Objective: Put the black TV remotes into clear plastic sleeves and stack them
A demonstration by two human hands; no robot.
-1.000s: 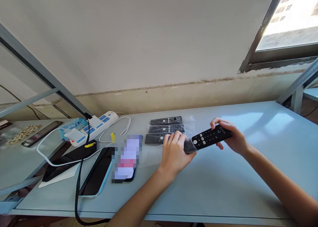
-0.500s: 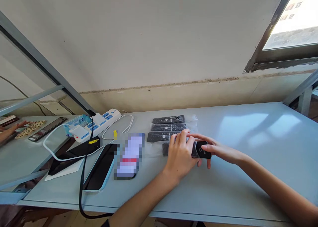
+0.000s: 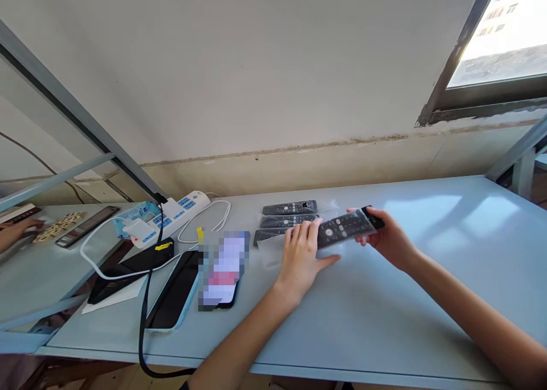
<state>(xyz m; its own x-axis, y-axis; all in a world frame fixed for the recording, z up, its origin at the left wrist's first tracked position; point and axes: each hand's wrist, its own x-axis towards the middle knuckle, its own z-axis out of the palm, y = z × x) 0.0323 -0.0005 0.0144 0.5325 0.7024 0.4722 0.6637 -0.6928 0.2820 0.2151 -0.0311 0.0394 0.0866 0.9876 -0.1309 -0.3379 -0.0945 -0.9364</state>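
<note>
A black remote control (image 3: pixel 342 229) in a clear plastic bag (image 3: pixel 273 249) is tilted up above the table, its right end higher. My right hand (image 3: pixel 390 239) grips that upper end, fingers and thumb wrapped around it. Over the bag and the lower end of the remote is my left hand (image 3: pixel 301 253), fingers bent across the plastic and thumb stuck out below. The left hand hides part of the bag. Behind lie several more remotes in a column: a far remote (image 3: pixel 288 208), a middle remote (image 3: pixel 287 221) and a near remote (image 3: pixel 267 236), partly covered.
Left of my hands lie a lit phone (image 3: pixel 224 270) and a dark phone (image 3: pixel 177 293). A white power strip (image 3: pixel 171 216) with cables and a black strap (image 3: pixel 144 321) stand further left. A co-worker's hand (image 3: pixel 19 230) is beside wooden pieces (image 3: pixel 60 226) beyond the metal frame.
The remote's right end has risen off the table, tilted up in my right hand. My right hand has moved right and up to its end. My left hand has shifted slightly left.
</note>
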